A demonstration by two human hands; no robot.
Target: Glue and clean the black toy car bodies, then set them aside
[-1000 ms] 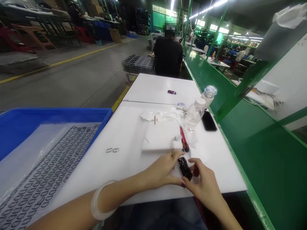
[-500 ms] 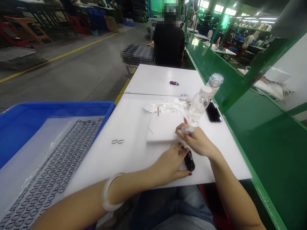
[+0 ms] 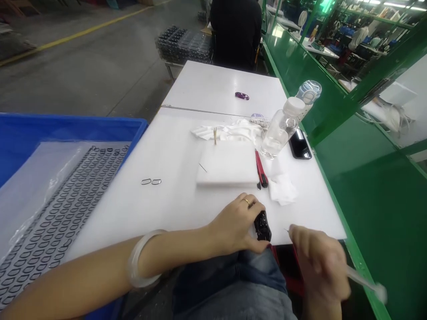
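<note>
My left hand point(image 3: 245, 224) curls around a small clump of glossy black pieces point(image 3: 263, 226) at the table's front edge, thumb below and fingers above. Their exact shape is hard to make out. To the right, my right hand point(image 3: 322, 258) is closed and blurred by motion, past the front edge. It grips a slender translucent syringe point(image 3: 362, 279); a thin needle tip shows by the fingertips, and the blurred back end sticks out at lower right. Two thin black loops point(image 3: 151, 182) lie on the table at left. A white block point(image 3: 230, 166) sits beyond my left hand.
A red utility knife point(image 3: 261, 170) and a folded white tissue point(image 3: 283, 189) lie right of the block. Behind are crumpled white cloth point(image 3: 230, 130), a clear bottle point(image 3: 280, 129) and a phone point(image 3: 300, 144). A blue bin point(image 3: 133, 133) with rows of black loops stands left; a green partition point(image 3: 373, 173) right.
My right hand has moved from beside the block down and right with the syringe, uncovering the utility knife and tissue. My left hand stays at the black pieces. The view has tilted down.
</note>
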